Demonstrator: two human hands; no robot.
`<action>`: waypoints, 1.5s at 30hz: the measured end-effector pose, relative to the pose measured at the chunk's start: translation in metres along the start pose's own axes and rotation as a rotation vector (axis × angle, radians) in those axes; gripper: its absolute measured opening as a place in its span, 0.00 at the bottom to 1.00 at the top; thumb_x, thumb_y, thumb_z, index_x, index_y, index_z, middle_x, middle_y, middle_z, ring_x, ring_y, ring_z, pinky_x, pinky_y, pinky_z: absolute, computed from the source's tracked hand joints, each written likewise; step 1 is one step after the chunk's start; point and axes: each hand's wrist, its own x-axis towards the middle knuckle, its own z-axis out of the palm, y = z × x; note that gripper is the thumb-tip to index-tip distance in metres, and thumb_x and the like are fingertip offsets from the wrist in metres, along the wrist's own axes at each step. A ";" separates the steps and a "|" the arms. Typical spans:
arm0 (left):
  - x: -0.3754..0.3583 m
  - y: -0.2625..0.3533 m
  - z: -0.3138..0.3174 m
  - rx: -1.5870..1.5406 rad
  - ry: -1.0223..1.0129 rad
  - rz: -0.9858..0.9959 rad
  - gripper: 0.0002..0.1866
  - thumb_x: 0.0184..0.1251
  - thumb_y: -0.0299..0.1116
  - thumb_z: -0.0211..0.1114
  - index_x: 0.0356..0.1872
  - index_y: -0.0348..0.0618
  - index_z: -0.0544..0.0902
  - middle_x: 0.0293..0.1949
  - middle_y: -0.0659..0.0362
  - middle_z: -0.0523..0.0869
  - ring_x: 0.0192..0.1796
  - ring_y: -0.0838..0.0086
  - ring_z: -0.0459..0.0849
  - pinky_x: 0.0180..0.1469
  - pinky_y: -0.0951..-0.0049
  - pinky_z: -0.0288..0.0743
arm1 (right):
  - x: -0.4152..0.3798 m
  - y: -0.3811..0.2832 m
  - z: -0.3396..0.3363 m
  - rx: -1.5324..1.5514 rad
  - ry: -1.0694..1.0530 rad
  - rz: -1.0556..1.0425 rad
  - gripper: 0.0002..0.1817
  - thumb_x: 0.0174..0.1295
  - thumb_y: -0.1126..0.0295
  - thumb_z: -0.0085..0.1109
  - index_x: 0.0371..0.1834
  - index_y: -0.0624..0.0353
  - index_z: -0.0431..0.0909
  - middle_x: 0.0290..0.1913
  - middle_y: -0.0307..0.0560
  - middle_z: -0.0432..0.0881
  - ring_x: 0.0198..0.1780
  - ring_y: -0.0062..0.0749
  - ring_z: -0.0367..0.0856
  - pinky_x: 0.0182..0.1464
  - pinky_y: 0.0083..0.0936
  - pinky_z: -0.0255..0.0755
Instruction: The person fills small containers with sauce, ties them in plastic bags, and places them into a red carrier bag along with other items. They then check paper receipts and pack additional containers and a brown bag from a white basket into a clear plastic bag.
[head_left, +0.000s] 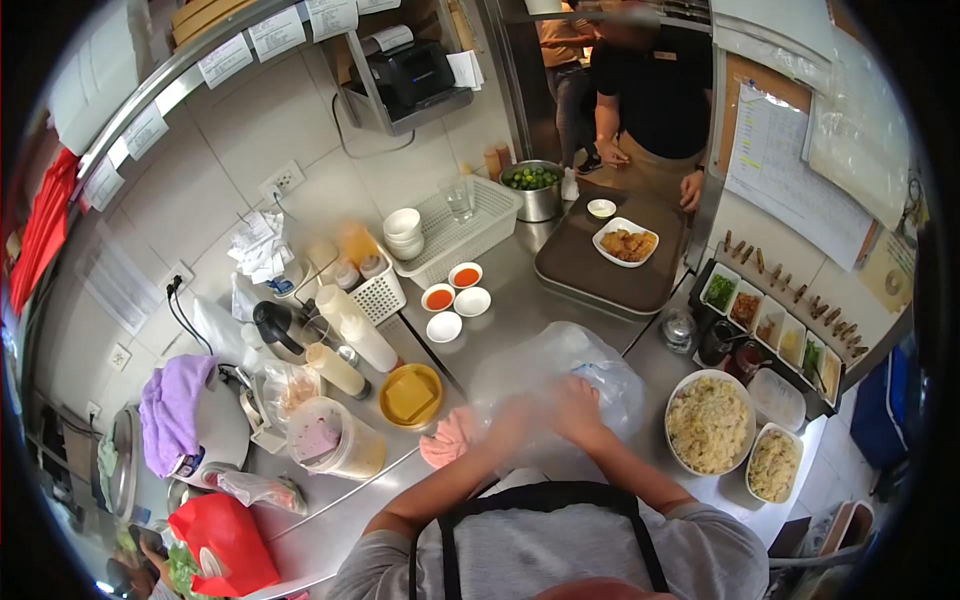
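Note:
A clear plastic bag (612,378) lies crumpled on the steel counter in front of me. My right hand (577,408) is on its near side, fingers bent and closed on the plastic. My left hand (515,420) is at the bag's left part, smeared by motion, so its fingers cannot be made out. Close to my left wrist lies a pink cloth (450,438). Beyond the bag stand small white bowls, two with orange-red sauce (438,297) and two without.
At the right stand a large bowl of fried rice (710,422), a smaller rice container (775,465) and a topping rack (770,325). A brown tray (610,275) holds fried food; a person (650,110) stands behind it. Squeeze bottles (368,343) and a yellow bowl (410,394) are at left.

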 end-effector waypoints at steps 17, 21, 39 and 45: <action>0.013 0.048 -0.011 0.081 -0.199 -0.298 0.12 0.53 0.38 0.55 0.30 0.42 0.67 0.22 0.48 0.76 0.29 0.54 0.77 0.30 0.59 0.68 | 0.016 0.012 -0.009 -0.023 -0.145 0.102 0.14 0.41 0.70 0.55 0.35 0.52 0.70 0.36 0.44 0.73 0.43 0.40 0.70 0.43 0.37 0.61; 0.011 0.024 -0.011 0.251 -0.178 -0.324 0.12 0.48 0.36 0.57 0.30 0.41 0.67 0.21 0.51 0.77 0.27 0.55 0.77 0.30 0.59 0.69 | 0.012 0.001 -0.023 -0.011 -0.057 0.101 0.17 0.40 0.73 0.55 0.37 0.49 0.71 0.38 0.44 0.72 0.43 0.40 0.70 0.44 0.37 0.60; -0.049 -0.070 -0.023 0.227 -0.004 -0.561 0.09 0.48 0.31 0.58 0.29 0.38 0.71 0.22 0.53 0.76 0.24 0.64 0.75 0.29 0.68 0.68 | -0.003 0.006 -0.076 -0.004 -0.114 0.111 0.20 0.42 0.66 0.58 0.41 0.53 0.70 0.45 0.49 0.71 0.49 0.44 0.68 0.48 0.39 0.61; -0.033 -0.040 -0.031 0.267 -0.039 -0.529 0.11 0.44 0.30 0.58 0.31 0.38 0.73 0.22 0.50 0.77 0.26 0.62 0.77 0.29 0.67 0.69 | 0.010 -0.068 -0.046 0.368 -0.326 -0.416 0.12 0.46 0.67 0.53 0.34 0.59 0.73 0.38 0.52 0.72 0.42 0.44 0.72 0.42 0.33 0.68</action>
